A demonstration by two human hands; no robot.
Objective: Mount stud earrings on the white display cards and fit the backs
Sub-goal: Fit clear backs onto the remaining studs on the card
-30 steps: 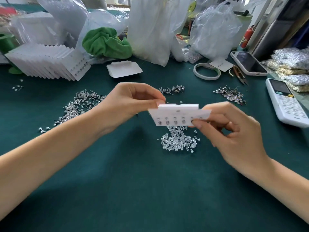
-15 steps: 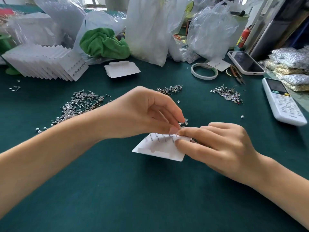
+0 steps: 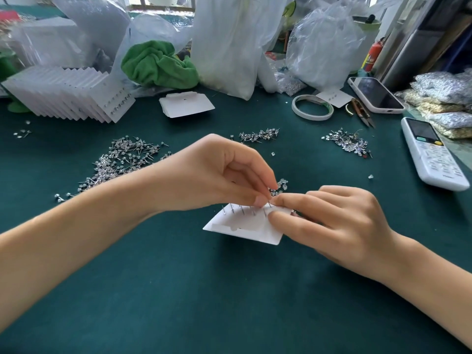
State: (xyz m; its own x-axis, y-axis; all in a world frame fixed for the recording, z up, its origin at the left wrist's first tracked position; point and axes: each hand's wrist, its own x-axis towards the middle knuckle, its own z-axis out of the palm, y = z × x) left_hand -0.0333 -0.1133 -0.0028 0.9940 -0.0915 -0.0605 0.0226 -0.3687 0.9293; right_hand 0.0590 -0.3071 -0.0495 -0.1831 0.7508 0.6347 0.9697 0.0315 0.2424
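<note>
Card (image 3: pixel 245 227) face-down on cloth, posts (image 3: pixel 241 210) upright in a left-right row. Right hand (image 3: pixel 329 221) pinches its right edge; left hand (image 3: pixel 217 175) pinches over the rightmost post, back presumably between fingertips, unseen.

— We're looking down on a counter (image 3: pixel 229 302) covered in dark green felt, right across the view.
— And along its far edge we've got daylight coming through a window (image 3: pixel 163 1), glowing in the clear plastic bags (image 3: pixel 229 47).
— On our right, a grey metal upright (image 3: pixel 408 47) rises beside the red extinguisher (image 3: pixel 373 56).
</note>
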